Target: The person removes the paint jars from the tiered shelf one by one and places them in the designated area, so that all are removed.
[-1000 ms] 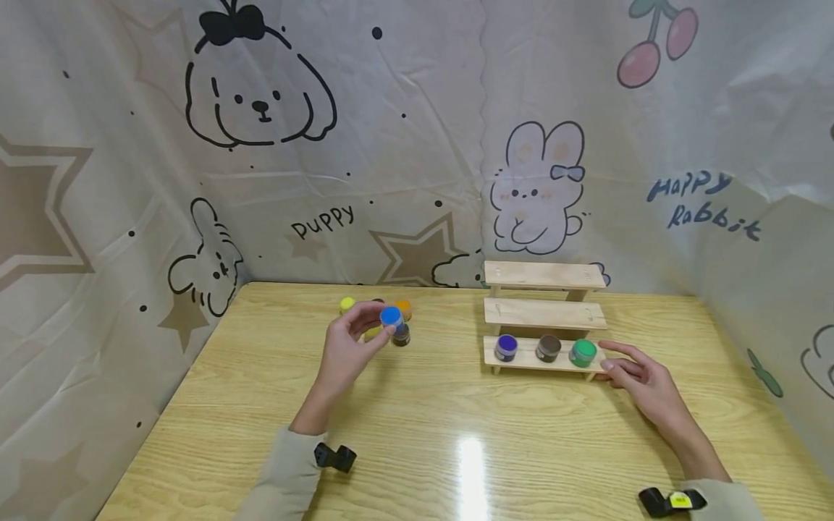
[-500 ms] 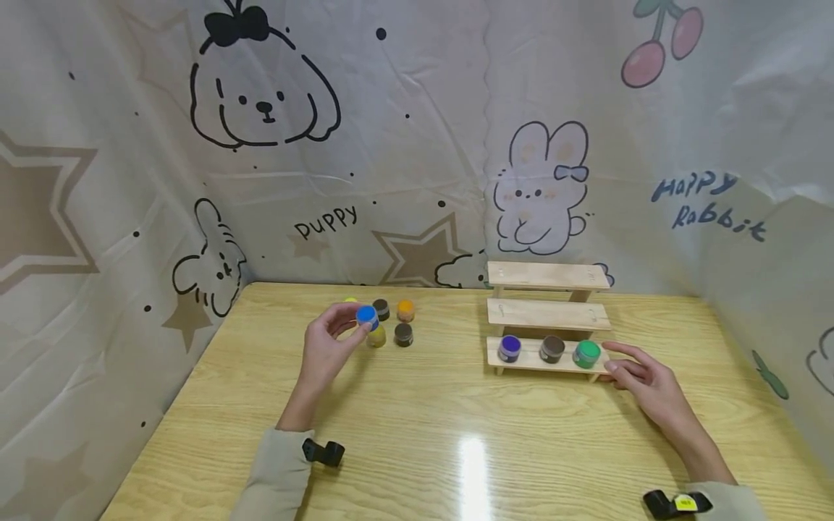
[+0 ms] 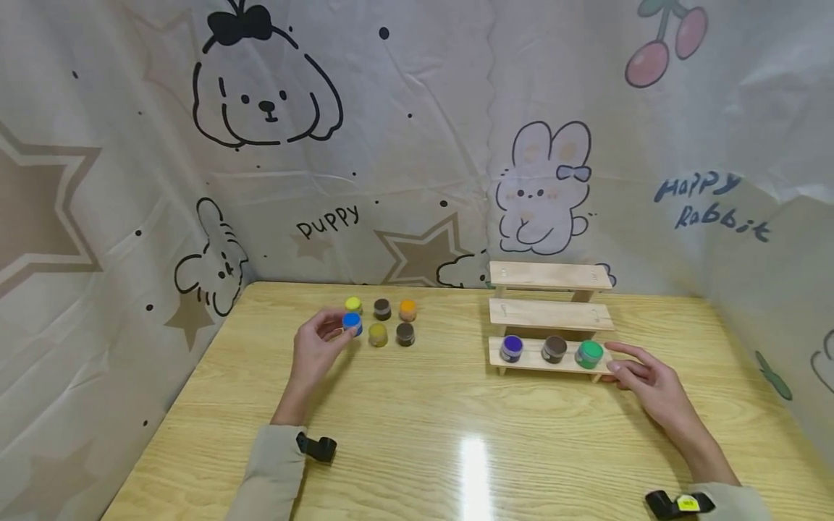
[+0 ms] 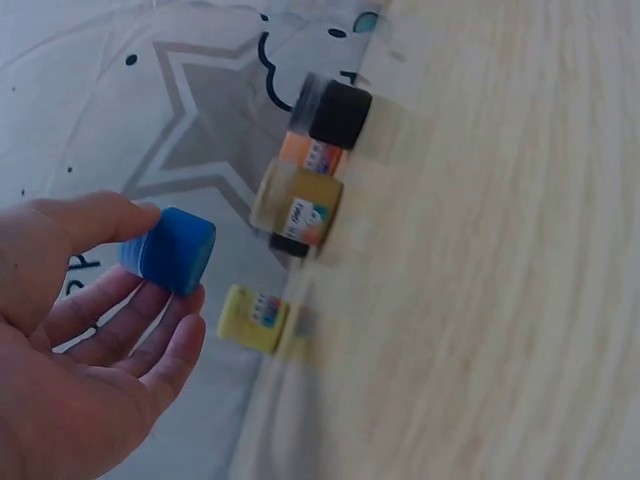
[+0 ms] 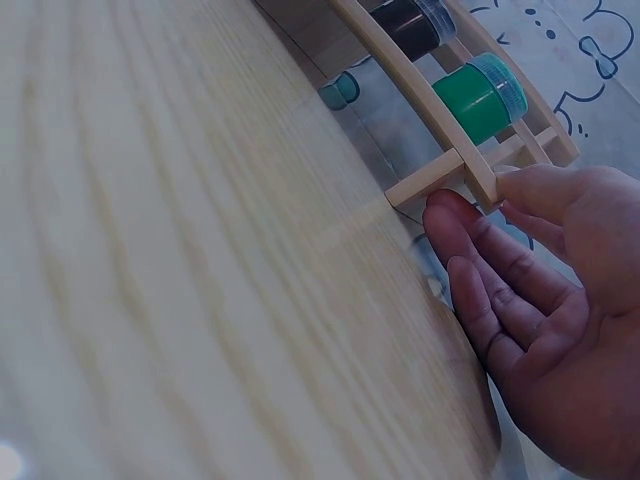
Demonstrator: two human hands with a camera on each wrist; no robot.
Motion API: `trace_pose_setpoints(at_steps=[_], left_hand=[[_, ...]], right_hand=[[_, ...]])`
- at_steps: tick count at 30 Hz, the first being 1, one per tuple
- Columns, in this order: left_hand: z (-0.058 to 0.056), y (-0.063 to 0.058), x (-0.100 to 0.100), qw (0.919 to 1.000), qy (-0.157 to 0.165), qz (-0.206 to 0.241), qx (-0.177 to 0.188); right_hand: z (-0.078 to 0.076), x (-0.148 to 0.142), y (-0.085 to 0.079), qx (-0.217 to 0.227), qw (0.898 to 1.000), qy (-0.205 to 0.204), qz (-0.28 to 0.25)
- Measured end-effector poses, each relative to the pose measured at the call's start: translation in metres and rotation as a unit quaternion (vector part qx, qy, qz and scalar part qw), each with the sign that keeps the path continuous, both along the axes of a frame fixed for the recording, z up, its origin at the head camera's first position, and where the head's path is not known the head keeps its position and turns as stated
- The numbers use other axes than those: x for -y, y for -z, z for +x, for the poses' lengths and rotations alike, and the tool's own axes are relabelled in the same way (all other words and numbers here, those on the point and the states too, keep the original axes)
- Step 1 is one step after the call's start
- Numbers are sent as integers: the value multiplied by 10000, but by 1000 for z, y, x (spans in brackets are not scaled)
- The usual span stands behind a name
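- Blue jar [image 3: 352,325] in the left hand [image 3: 316,344]: over the last second it has travelled leftward past the other loose jars and come lower, and the dark back jar [image 3: 381,310] and the olive jar [image 3: 378,335] are now in full sight.
- That shift puts the work, by judgement, among the loose jars rather than at the wooden stand [image 3: 550,314]; the blue jar now looks lined up as the left end of their front row.
- The left hand pinches it, thumb against one side and fingertips against the other. The jar lies at the fingertips, well clear of the palm. Whether its base meets the table [image 3: 417,427] cannot be told.
- Around it, the yellow jar [image 3: 353,303] stands just behind, the olive jar beside it on the right, then the dark front jar [image 3: 405,334]; the orange jar [image 3: 407,311] ends the back row.
- The right hand [image 3: 651,387] has kept its place, holding the right end of the stand's lowest step between thumb and fingers.
- On that step the purple jar [image 3: 511,348], brown jar [image 3: 554,349] and green jar [image 3: 590,354] stand unmoved, the green one nearest the right hand.
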State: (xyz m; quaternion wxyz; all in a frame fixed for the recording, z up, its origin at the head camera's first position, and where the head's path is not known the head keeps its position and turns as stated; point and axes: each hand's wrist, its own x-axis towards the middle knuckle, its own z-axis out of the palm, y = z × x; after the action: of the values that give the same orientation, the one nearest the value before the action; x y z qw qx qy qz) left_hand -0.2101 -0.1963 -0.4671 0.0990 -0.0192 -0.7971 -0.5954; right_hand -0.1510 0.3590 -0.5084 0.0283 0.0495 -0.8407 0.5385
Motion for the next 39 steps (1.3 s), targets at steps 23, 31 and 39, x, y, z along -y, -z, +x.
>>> trace_pose_setpoints(at_steps=[23, 31, 39], left_hand=[[-8, 22, 8, 9956, -214, -671, 614], [-10, 23, 8, 9959, -272, -591, 632], [-10, 22, 11, 9959, -281, -575, 641]], right_hand=[[0, 0, -1, 89, 9999, 95, -40], [1, 0, -1, 33, 9999, -8, -167], [1, 1, -2, 54, 9999, 90, -26]])
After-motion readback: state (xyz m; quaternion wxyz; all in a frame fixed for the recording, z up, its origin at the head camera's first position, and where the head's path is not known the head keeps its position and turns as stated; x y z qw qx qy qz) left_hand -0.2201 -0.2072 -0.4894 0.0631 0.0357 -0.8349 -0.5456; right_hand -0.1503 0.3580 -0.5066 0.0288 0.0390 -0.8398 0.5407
